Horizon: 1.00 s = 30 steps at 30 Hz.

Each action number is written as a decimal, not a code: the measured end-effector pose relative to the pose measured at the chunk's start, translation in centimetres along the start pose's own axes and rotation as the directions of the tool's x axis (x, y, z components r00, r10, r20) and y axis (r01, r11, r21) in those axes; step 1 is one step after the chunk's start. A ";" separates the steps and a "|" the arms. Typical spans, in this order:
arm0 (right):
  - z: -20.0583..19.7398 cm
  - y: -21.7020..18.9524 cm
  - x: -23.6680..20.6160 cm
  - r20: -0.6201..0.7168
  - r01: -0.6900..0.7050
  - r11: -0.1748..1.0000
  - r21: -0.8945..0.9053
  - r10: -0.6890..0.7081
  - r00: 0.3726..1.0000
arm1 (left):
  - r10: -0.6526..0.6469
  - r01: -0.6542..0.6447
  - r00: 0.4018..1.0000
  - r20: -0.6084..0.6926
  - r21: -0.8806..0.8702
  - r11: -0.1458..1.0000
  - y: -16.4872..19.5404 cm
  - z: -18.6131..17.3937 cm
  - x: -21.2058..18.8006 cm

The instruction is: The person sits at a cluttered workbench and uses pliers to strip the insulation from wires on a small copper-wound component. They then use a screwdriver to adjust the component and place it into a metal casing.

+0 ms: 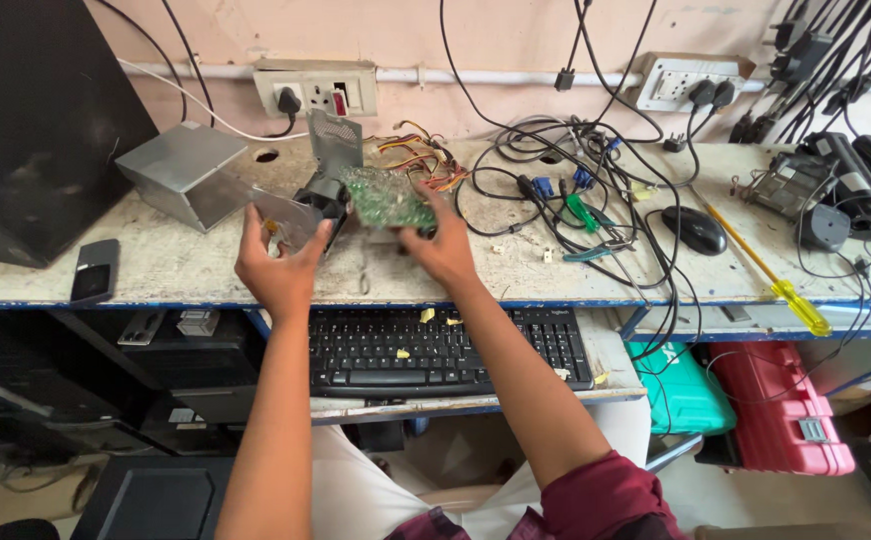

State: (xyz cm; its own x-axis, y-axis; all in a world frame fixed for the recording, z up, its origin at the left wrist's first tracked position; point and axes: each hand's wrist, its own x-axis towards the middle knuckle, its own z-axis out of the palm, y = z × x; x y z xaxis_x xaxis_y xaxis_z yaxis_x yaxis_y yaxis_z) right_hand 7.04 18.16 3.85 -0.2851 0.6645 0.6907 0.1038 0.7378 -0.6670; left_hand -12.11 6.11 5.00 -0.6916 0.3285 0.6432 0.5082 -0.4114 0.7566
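Observation:
My left hand (278, 265) grips a thin grey sheet (286, 215) next to a small black fan (323, 197) over the workbench. A green circuit board (386, 198) is held at its near edge by my right hand (443, 248). Coloured wires (418, 155) run from the board toward the back wall. A perforated metal panel (335, 140) stands just behind the board. An open grey metal casing (186, 172) lies to the left of my hands.
A black keyboard (436, 350) sits on a pull-out tray below the bench edge. A black mouse (694, 229), a yellow-handled screwdriver (768, 275) and tangled cables (576, 180) lie right. A dark computer case (31, 120) stands left, a phone (94, 270) beside it. Green and red toolboxes (736, 400) sit underneath.

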 end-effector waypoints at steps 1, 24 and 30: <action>0.0 0.4 0.0 -0.032 -0.015 0.998 0.065 0.018 0.999 | -0.020 0.019 1.000 0.020 0.031 0.999 0.1 -0.1 0.1; -0.7 -0.2 -0.2 -0.357 -0.129 0.890 0.437 0.303 0.883 | 0.384 -0.578 0.808 0.448 0.471 0.667 9.4 2.1 1.8; -0.7 0.9 0.2 -0.441 -0.048 0.917 0.395 0.235 0.866 | 0.373 -0.609 0.770 0.517 0.423 0.671 10.4 2.6 -0.9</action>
State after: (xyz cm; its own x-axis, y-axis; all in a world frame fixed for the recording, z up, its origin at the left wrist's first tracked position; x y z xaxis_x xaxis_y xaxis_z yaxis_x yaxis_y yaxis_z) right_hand 7.73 19.06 3.55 0.1976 0.8015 0.5643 -0.2674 0.5979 -0.7556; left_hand -4.88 3.81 12.63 -0.0779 0.5388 0.8388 0.9793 -0.1165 0.1657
